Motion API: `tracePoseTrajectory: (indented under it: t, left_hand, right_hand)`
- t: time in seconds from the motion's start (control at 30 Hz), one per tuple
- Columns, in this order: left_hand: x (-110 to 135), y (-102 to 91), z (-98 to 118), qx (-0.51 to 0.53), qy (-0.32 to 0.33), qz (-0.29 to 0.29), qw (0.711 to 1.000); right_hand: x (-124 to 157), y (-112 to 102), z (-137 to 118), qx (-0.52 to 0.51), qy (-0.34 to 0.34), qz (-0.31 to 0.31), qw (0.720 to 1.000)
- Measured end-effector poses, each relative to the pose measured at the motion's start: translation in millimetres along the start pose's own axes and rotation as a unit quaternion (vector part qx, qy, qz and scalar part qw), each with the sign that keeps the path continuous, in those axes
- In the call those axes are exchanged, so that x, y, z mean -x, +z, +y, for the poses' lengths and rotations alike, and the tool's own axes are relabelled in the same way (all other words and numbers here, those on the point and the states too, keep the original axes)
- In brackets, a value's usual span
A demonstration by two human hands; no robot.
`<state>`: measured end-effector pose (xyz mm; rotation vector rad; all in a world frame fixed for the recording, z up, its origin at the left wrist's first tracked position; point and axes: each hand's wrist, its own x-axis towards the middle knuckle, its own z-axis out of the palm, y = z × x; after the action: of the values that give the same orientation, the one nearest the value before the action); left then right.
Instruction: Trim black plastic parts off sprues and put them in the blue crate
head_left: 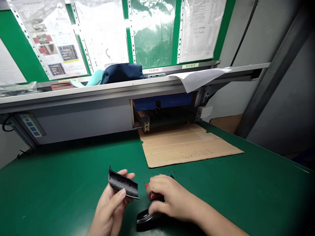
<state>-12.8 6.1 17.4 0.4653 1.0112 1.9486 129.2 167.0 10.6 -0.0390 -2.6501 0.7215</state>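
My left hand (112,203) grips a curved black plastic piece (124,185), shaped like a shallow trough, between thumb and fingers. Its hollow side faces up toward me, and it is raised above the green table. To its right, my right hand (169,198) hovers low with fingers bent and the thumb apart from them. Below its thumb lies a group of ridged, curved black pieces (147,220), partly covered by the hand. Under its fingers shows a red object (155,196), mostly hidden, with a small blue bit (171,177) behind the knuckles.
A flat cardboard sheet (182,147) lies on the green table (73,183), reaching back to an opening under the shelf (123,90). On the shelf are a dark blue pouch (123,72), a phone (155,75) and loose paper (194,80). A power strip (31,125) hangs at left.
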Motion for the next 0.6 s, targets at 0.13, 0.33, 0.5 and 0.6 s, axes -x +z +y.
tracePoseTrajectory:
  t: [0.13,0.33,0.5,0.6]
  left_hand:
    - [-6.4,-3.6,2.6,0.064,-0.087,0.022,0.994]
    - [-15.0,-9.7,-11.2,-0.213,-0.071,0.013,0.974]
    - [-11.6,-3.2,-15.7,-0.330,-0.047,-0.176,0.926]
    - [-10.1,0.7,-17.1,-0.288,-0.074,-0.272,0.915]
  right_hand:
    - [5.8,-6.2,4.9,0.059,0.041,-0.130,0.989]
    - [2.7,-6.4,-1.4,0.078,0.049,-0.112,0.989]
    - [0.1,3.0,-7.7,0.072,-0.018,-0.040,0.996]
    - [0.6,10.9,-9.9,0.062,-0.049,0.030,0.996]
